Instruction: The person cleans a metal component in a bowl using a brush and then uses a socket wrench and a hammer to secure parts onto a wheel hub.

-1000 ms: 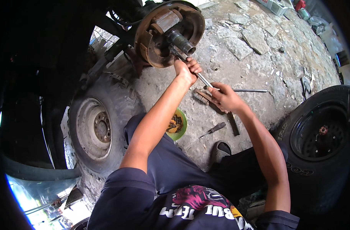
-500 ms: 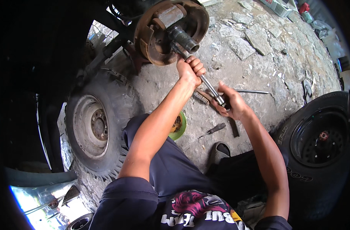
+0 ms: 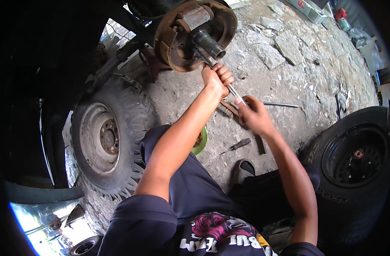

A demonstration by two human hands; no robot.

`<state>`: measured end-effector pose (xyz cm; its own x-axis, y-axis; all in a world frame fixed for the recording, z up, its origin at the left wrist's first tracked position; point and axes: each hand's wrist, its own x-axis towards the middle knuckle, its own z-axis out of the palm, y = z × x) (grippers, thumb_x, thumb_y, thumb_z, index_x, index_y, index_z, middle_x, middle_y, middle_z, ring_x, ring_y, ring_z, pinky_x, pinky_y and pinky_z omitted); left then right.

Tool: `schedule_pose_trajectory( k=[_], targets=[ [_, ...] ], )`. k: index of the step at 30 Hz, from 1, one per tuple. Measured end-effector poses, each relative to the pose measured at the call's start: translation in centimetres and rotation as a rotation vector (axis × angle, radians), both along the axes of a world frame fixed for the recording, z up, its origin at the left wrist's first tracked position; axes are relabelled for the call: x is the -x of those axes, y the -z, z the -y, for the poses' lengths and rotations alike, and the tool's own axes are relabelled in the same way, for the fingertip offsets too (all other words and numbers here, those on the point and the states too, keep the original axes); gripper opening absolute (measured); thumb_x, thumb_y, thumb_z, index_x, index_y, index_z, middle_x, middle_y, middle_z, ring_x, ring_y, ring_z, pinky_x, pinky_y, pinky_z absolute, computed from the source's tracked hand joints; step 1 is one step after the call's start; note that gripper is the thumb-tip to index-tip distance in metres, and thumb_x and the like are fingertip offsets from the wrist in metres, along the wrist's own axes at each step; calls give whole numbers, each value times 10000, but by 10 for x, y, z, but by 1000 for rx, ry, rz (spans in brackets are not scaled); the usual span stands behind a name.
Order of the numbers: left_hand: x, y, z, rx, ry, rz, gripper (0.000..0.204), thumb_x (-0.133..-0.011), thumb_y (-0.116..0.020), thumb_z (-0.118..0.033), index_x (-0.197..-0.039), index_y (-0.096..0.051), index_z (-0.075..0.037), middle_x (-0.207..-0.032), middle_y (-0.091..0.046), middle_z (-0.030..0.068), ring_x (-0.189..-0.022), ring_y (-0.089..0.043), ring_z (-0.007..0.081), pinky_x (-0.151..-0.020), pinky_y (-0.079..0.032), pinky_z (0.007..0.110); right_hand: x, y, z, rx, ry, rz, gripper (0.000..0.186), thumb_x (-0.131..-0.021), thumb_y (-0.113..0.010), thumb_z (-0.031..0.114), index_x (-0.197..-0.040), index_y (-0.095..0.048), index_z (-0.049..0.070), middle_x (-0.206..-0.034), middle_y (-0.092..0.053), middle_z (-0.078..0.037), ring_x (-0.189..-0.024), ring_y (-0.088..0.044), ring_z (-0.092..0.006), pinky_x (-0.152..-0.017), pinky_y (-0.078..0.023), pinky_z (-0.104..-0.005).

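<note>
A rusty brake drum backing plate [image 3: 169, 57] with a hollow steel spindle [image 3: 209, 44] in its middle is at the top. Below the spindle, the far end of a long shiny socket wrench bar [image 3: 235, 91] reaches into the plate; its tip is hidden. My left hand [image 3: 217, 80] is closed round the bar near the spindle. At the bar's near end, my right hand [image 3: 255, 116] is closed with its fingers curled, somewhat blurred by motion. It covers the end of the bar.
A wire brush [image 3: 229, 109], a screwdriver [image 3: 236, 146], a metal rod [image 3: 281, 105] and a green bowl [image 3: 202, 143] lie on the rough ground. One wheel [image 3: 103, 138] stands at left, another tire [image 3: 353, 145] at right. Broken stone slabs [image 3: 289, 46] lie behind.
My right hand has turned over at the bar's near end, its back now facing up and hiding the end that showed before. My left hand keeps its grip on the bar.
</note>
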<state>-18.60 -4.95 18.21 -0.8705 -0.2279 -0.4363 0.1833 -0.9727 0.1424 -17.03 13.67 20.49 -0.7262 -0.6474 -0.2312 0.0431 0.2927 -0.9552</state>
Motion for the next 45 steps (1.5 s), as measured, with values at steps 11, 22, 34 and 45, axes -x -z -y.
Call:
schedule_pose_trajectory(
  k=[11,22,34,45],
  targets=[
    [9,-36,-22,202,-171,457,333,-963,-322,-281,-665,-393,-149,-546,-317,-27,-475,-310,122,-468,-289,278,-12,-12,2,-372,33,-830,327,-965,-552,277,-808,-549,-10,-771,-641,-243,-675,-631,-417,-592,-474,-484],
    [8,-7,-11,133,-31,182,329,-963,-319,-279,-659,-363,-163,-529,-278,-45,-446,-274,106,-431,-241,268,41,3,-18,-118,-203,512,479,-1031,-407,414,-925,-615,-4,-552,-537,-67,-423,-491,-136,-395,-390,-306],
    [-6,13,4,-22,52,-229,370,-947,-318,-268,-593,-305,-160,-496,-162,-54,-398,-127,96,-381,-126,261,19,-2,-12,106,-151,573,465,-1008,-480,405,-881,-645,-11,-628,-567,-66,-464,-492,-179,-466,-415,-355],
    [5,-31,-21,235,-170,499,305,-982,-293,-289,-741,-411,-144,-567,-339,-25,-468,-311,136,-457,-287,281,-12,1,1,-428,-10,-718,321,-982,-519,309,-946,-567,-6,-703,-632,-251,-578,-605,-445,-535,-467,-502]
  ],
)
